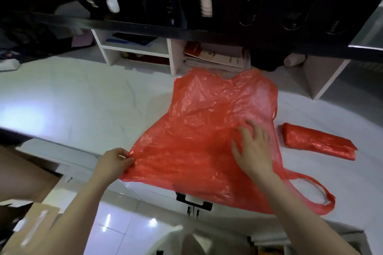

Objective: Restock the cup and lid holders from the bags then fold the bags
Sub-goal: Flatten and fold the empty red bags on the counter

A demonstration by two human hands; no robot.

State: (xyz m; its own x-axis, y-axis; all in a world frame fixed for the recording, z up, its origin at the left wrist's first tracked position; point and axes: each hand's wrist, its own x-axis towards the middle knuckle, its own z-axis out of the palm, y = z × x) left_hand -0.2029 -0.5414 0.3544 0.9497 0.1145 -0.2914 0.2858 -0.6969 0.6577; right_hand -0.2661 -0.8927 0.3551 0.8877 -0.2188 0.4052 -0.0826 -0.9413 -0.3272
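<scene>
**A:** Where's the bag [196,126]?

**B:** It's spread on the counter [83,99], under and between both hands. The left hand [113,163] pinches its near-left edge. The right hand [253,149] lies flat on it, fingers spread, pressing down.

**A:** How will it handle?

**B:** My guess is thin film: nearly weightless, limp, crinkly, and slippery on that smooth top. It probably won't keep a crease unless pressed, and trapped air may puff it up.

**A:** So where should it be held?

**B:** Pinch it at the edges or corners while a flat palm pins the middle. The handle [323,194] trails out past the right wrist, so I'd tuck that in first.

**A:** And the other one?

**B:** A folded bag [319,143] lies just right of the right hand, not touching it.
</scene>
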